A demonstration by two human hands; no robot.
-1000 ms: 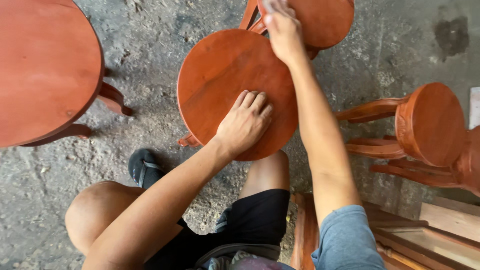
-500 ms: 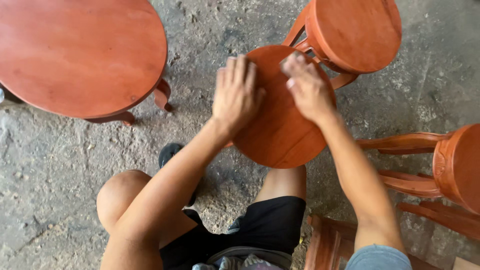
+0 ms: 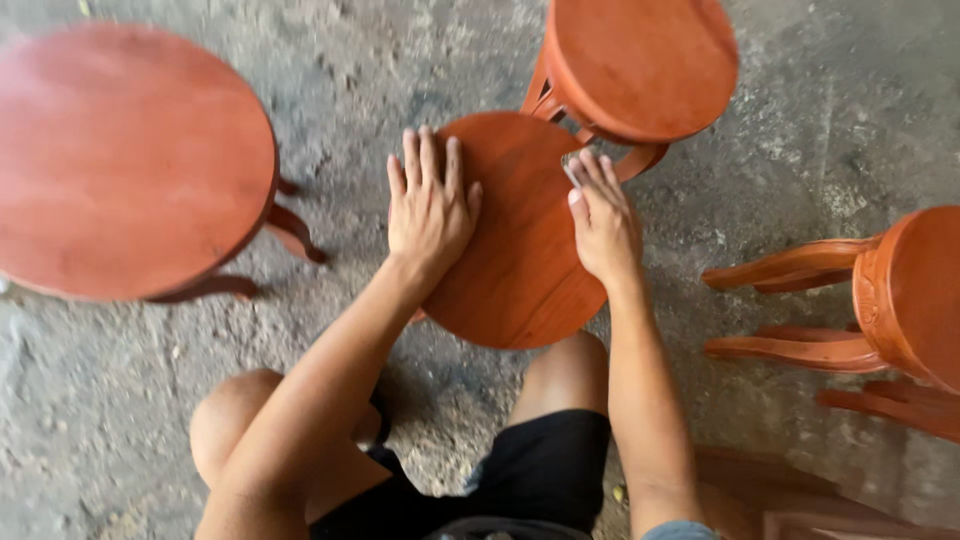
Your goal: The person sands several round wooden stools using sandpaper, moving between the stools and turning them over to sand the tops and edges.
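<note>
**Both hands on the round stool seat**

The left hand [image 3: 430,205] lies flat and open, fingers spread, on the left part of the round reddish-brown wooden stool seat [image 3: 520,250], gripping nothing. The right hand [image 3: 600,215] presses a small pale pad [image 3: 572,170], perhaps sandpaper, against the seat's far right edge, fingers curled over it. That seat stands between the person's knees on the rough grey concrete floor [image 3: 380,80]. Its surface already looks smooth and evenly coloured; I judge the edge work is unfinished. Just beyond, a second round stool [image 3: 640,65] overlaps it. A wide round red-brown table [image 3: 125,160] stands left; a tipped stool with curved legs [image 3: 880,300] lies right.
</note>
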